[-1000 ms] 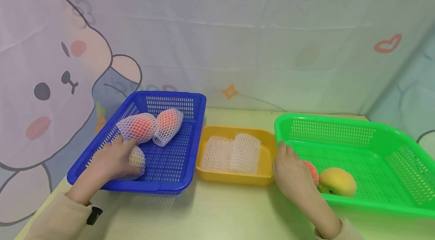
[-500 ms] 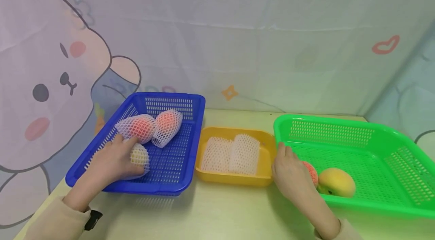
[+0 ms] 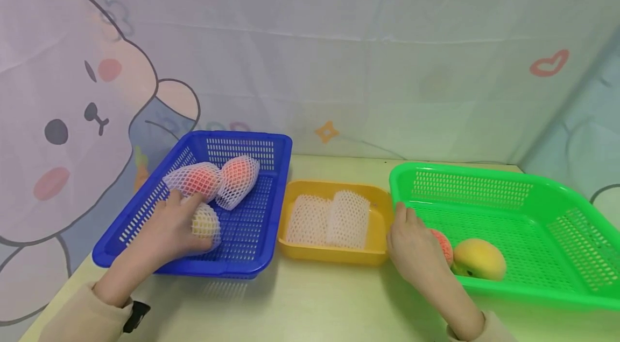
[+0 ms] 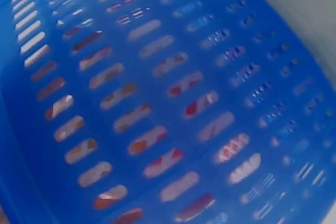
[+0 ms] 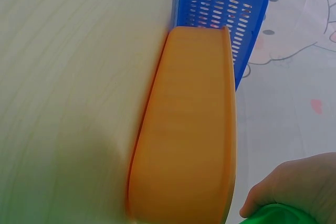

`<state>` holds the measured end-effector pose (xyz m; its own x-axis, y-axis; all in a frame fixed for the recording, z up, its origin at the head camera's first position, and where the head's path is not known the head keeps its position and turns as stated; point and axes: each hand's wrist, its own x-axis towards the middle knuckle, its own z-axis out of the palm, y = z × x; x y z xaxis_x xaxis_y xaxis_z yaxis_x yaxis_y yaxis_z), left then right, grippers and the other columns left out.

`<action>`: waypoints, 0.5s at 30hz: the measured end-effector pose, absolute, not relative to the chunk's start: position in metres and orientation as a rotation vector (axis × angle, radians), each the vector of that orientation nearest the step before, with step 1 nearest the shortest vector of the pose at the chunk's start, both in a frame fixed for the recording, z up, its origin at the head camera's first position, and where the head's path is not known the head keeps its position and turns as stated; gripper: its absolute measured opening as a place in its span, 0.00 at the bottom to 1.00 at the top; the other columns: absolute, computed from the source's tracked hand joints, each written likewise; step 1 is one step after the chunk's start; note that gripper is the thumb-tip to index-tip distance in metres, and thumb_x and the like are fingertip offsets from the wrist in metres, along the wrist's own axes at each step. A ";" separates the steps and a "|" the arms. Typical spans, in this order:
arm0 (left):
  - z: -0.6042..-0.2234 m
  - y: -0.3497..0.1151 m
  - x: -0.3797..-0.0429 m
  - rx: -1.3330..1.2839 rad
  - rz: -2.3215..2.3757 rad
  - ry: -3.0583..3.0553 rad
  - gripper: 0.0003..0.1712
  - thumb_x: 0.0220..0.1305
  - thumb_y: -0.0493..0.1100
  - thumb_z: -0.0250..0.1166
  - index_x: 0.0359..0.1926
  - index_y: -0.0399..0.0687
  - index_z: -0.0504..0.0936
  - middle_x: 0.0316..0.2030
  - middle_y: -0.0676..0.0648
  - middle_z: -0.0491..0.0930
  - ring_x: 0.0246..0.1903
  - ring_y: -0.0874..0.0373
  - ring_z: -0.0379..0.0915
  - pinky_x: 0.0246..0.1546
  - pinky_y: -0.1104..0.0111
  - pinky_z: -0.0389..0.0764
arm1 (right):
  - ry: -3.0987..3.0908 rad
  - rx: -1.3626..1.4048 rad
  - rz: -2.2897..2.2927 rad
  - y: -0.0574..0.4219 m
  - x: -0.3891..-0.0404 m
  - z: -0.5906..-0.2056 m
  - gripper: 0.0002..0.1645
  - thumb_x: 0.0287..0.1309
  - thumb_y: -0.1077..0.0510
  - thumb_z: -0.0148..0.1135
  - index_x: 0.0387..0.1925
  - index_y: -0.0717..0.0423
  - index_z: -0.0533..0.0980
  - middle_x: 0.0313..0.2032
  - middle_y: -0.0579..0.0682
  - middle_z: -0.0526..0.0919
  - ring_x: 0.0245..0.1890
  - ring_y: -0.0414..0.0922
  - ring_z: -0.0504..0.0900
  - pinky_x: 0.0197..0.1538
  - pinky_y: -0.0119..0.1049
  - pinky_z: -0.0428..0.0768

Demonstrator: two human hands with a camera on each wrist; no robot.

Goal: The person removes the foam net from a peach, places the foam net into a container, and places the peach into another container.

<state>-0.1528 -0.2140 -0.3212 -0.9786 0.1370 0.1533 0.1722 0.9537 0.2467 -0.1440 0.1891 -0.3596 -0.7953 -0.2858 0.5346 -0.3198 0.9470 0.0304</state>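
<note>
In the head view my left hand [image 3: 167, 229] is down inside the blue basket [image 3: 242, 265], fingers and thumb round a yellow fruit in a white foam net [image 3: 206, 228]. Most of that fruit is hidden by the hand. Two reddish fruits in foam nets, one at the left [image 3: 201, 180] and one at the right [image 3: 238, 175], lie behind it, touching each other. My right hand [image 3: 415, 245] grips the left rim of the green basket [image 3: 533, 291]; its thumb [image 5: 260, 198] hooks over that rim in the right wrist view. The left wrist view shows only the slotted blue basket wall [image 4: 157, 98].
Between the baskets stands a yellow tray [image 3: 334, 256] holding two white foam nets [image 3: 349, 221]. A yellow mango-like fruit [image 3: 479, 259] and a partly hidden reddish fruit [image 3: 443, 245] lie in the green basket. A printed cloth [image 3: 339, 35] hangs behind the table [image 3: 310, 299].
My left hand has moved slightly right within the blue basket, and the netted yellow fruit has shifted right with it. The right hand has stayed on the green rim.
</note>
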 end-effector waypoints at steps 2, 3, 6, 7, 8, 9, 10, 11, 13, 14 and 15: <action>-0.321 -0.213 -0.151 -0.248 -0.399 -2.973 0.47 0.37 0.52 0.75 0.61 0.42 0.70 0.48 0.26 0.66 0.46 0.25 0.66 0.34 0.39 0.75 | -2.537 0.433 0.073 0.189 -0.144 -0.360 0.22 0.53 0.68 0.55 0.47 0.82 0.68 0.27 0.62 0.75 0.18 0.45 0.68 0.16 0.28 0.68; -0.321 -0.212 -0.150 -0.252 -0.392 -2.973 0.48 0.37 0.52 0.75 0.62 0.43 0.70 0.49 0.26 0.66 0.46 0.26 0.66 0.34 0.39 0.75 | -2.532 0.436 0.066 0.189 -0.144 -0.361 0.22 0.53 0.68 0.55 0.47 0.82 0.68 0.27 0.62 0.75 0.18 0.45 0.68 0.16 0.28 0.68; -0.320 -0.210 -0.148 -0.252 -0.364 -2.968 0.47 0.37 0.53 0.75 0.61 0.45 0.69 0.48 0.28 0.67 0.45 0.27 0.66 0.30 0.43 0.76 | -2.512 0.443 0.048 0.189 -0.144 -0.362 0.22 0.53 0.68 0.56 0.47 0.82 0.68 0.25 0.61 0.75 0.17 0.44 0.67 0.16 0.28 0.67; -0.319 -0.209 -0.147 -0.247 -0.356 -2.965 0.47 0.38 0.54 0.75 0.61 0.46 0.69 0.47 0.29 0.67 0.44 0.28 0.67 0.28 0.45 0.76 | -2.508 0.444 0.046 0.189 -0.145 -0.362 0.22 0.53 0.68 0.56 0.47 0.82 0.68 0.25 0.60 0.74 0.17 0.44 0.66 0.15 0.28 0.67; -0.319 -0.208 -0.146 -0.238 -0.351 -2.961 0.47 0.38 0.55 0.75 0.61 0.47 0.69 0.47 0.29 0.67 0.43 0.30 0.67 0.26 0.48 0.75 | -2.505 0.444 0.046 0.189 -0.145 -0.362 0.22 0.52 0.68 0.56 0.46 0.82 0.68 0.24 0.60 0.73 0.17 0.44 0.65 0.15 0.28 0.66; -0.318 -0.208 -0.146 -0.230 -0.348 -2.954 0.46 0.38 0.55 0.74 0.61 0.48 0.69 0.47 0.29 0.67 0.42 0.31 0.67 0.25 0.50 0.75 | -2.504 0.441 0.048 0.189 -0.145 -0.362 0.21 0.52 0.68 0.56 0.46 0.81 0.68 0.24 0.59 0.73 0.17 0.43 0.65 0.15 0.28 0.66; -0.317 -0.207 -0.145 -0.225 -0.349 -2.945 0.46 0.39 0.56 0.74 0.61 0.49 0.69 0.47 0.30 0.67 0.42 0.31 0.67 0.24 0.51 0.74 | -2.502 0.441 0.049 0.189 -0.145 -0.362 0.21 0.52 0.68 0.56 0.46 0.81 0.68 0.24 0.59 0.73 0.17 0.43 0.65 0.15 0.28 0.66; -0.316 -0.206 -0.145 -0.221 -0.355 -2.933 0.45 0.39 0.56 0.74 0.61 0.49 0.69 0.46 0.30 0.67 0.41 0.32 0.67 0.24 0.53 0.74 | -2.502 0.439 0.052 0.189 -0.145 -0.362 0.21 0.52 0.68 0.56 0.46 0.81 0.68 0.24 0.59 0.73 0.17 0.43 0.65 0.15 0.28 0.66; -0.315 -0.205 -0.145 -0.212 -0.373 -2.910 0.44 0.39 0.56 0.73 0.60 0.49 0.69 0.45 0.30 0.67 0.38 0.35 0.68 0.23 0.55 0.73 | -2.503 0.438 0.056 0.189 -0.145 -0.362 0.21 0.52 0.68 0.56 0.46 0.81 0.68 0.24 0.60 0.73 0.17 0.44 0.65 0.16 0.28 0.66; -0.314 -0.204 -0.145 -0.210 -0.383 -2.898 0.44 0.39 0.55 0.73 0.60 0.48 0.69 0.45 0.30 0.67 0.36 0.36 0.69 0.23 0.56 0.73 | -2.503 0.437 0.057 0.189 -0.145 -0.362 0.21 0.52 0.68 0.56 0.46 0.82 0.68 0.25 0.60 0.74 0.17 0.44 0.66 0.16 0.28 0.66; -0.314 -0.203 -0.144 -0.208 -0.393 -2.887 0.44 0.39 0.55 0.73 0.59 0.48 0.69 0.45 0.30 0.67 0.35 0.37 0.69 0.23 0.57 0.73 | -2.502 0.437 0.056 0.189 -0.145 -0.361 0.22 0.52 0.68 0.56 0.46 0.82 0.68 0.25 0.61 0.74 0.17 0.45 0.67 0.16 0.29 0.67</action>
<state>-0.1443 -0.2033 -0.3139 -0.9658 0.1093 0.2350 0.1682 0.9542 0.2473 -0.1448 0.1894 -0.3614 -0.7709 -0.2968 0.5636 -0.3216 0.9451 0.0578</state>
